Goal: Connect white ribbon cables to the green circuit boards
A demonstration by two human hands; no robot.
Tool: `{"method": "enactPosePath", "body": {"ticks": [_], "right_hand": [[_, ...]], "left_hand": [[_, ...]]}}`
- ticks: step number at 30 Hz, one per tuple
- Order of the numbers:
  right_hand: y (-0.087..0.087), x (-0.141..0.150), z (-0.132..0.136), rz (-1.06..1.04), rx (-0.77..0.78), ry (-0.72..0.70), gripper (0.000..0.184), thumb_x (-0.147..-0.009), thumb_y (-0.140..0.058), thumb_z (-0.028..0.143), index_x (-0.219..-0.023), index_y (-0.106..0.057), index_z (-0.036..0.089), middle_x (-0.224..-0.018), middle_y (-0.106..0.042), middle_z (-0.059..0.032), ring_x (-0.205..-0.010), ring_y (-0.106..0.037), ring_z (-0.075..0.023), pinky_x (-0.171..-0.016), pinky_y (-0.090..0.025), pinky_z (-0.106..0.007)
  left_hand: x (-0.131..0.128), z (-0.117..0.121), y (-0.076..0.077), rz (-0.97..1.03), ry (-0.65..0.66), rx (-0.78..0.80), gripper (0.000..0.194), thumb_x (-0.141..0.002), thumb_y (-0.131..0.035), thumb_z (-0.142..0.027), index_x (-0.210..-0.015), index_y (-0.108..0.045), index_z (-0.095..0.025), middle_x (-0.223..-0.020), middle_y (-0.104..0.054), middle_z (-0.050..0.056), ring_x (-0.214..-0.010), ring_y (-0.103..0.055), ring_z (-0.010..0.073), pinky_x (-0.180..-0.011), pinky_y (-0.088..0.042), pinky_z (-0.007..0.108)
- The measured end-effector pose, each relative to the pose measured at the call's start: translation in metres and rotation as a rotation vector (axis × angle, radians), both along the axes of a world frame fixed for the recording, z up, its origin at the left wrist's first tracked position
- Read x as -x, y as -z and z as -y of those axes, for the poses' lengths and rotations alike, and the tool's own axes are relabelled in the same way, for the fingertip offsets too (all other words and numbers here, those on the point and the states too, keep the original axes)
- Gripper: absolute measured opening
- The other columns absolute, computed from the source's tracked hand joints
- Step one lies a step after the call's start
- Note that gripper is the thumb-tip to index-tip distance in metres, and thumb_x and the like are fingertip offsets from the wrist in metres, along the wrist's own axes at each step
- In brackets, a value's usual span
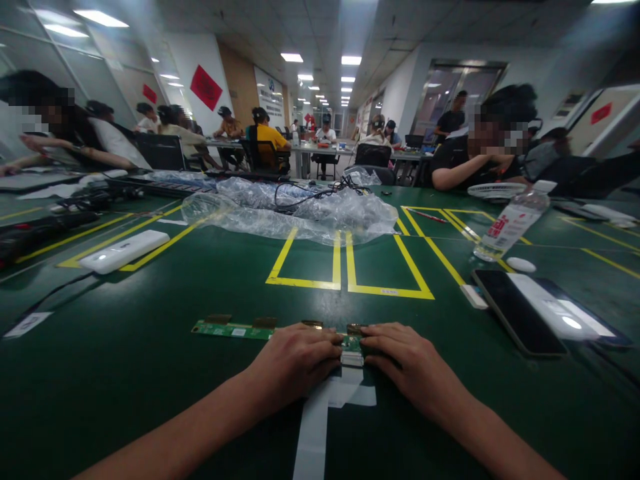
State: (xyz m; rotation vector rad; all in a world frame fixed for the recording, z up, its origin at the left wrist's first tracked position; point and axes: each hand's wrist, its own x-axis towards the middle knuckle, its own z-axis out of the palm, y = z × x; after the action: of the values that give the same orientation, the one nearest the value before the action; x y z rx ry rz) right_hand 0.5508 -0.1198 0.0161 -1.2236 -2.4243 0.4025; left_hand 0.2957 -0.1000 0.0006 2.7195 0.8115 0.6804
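A long, narrow green circuit board [217, 329] lies on the table in front of me, with brownish film tabs along its far edge. My left hand [300, 353] covers the middle of it, fingers together along the board and thumb at its near edge. At the board's right part, my right hand [403, 350] grips it with fingertips and thumb. Between the two hands a white connector [352, 359] shows on the near edge. From there a flat white ribbon cable [312, 427] runs bent toward me. Parts of the board are hidden beneath my left fingers.
Crumpled clear plastic wrap [320, 217] with black cables lies beyond the yellow tape marks. At right stand a bottle [515, 223], a phone [517, 313] and a white power bank [547, 307]. A white device [125, 251] sits left. Other people sit around the tables.
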Motion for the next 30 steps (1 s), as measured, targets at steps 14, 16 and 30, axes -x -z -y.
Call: {"method": "enactPosePath", "body": {"ticks": [14, 16, 30], "right_hand": [[0.002, 0.005, 0.003, 0.012, -0.058, 0.089, 0.027, -0.088, -0.068, 0.017, -0.114, -0.066, 0.024, -0.12, -0.068, -0.0048, -0.11, -0.062, -0.0252, -0.092, -0.051, -0.047], [0.002, 0.004, 0.004, 0.009, -0.063, 0.098, 0.027, -0.087, -0.068, 0.018, -0.114, -0.065, 0.023, -0.12, -0.068, -0.006, -0.11, -0.062, -0.0253, -0.092, -0.051, -0.047], [-0.01, 0.014, 0.029, 0.084, -0.08, -0.042, 0.038, -0.092, -0.054, 0.018, -0.128, -0.061, 0.03, -0.135, -0.059, -0.0059, -0.127, -0.05, -0.0274, -0.101, -0.045, -0.052]], "left_hand": [[-0.003, -0.001, -0.001, 0.003, -0.001, 0.005, 0.015, -0.097, -0.055, -0.022, -0.099, -0.07, -0.02, -0.113, -0.072, 0.004, -0.103, -0.068, 0.0188, -0.089, -0.052, 0.033], [-0.003, -0.001, -0.001, -0.008, 0.001, 0.0, 0.017, -0.097, -0.055, -0.023, -0.1, -0.071, -0.02, -0.111, -0.072, 0.004, -0.102, -0.069, 0.0185, -0.089, -0.053, 0.032], [0.0, 0.002, 0.001, -0.011, -0.003, -0.032, 0.023, -0.092, -0.058, -0.019, -0.112, -0.07, -0.019, -0.12, -0.069, 0.006, -0.109, -0.066, 0.0215, -0.093, -0.053, 0.038]]}}
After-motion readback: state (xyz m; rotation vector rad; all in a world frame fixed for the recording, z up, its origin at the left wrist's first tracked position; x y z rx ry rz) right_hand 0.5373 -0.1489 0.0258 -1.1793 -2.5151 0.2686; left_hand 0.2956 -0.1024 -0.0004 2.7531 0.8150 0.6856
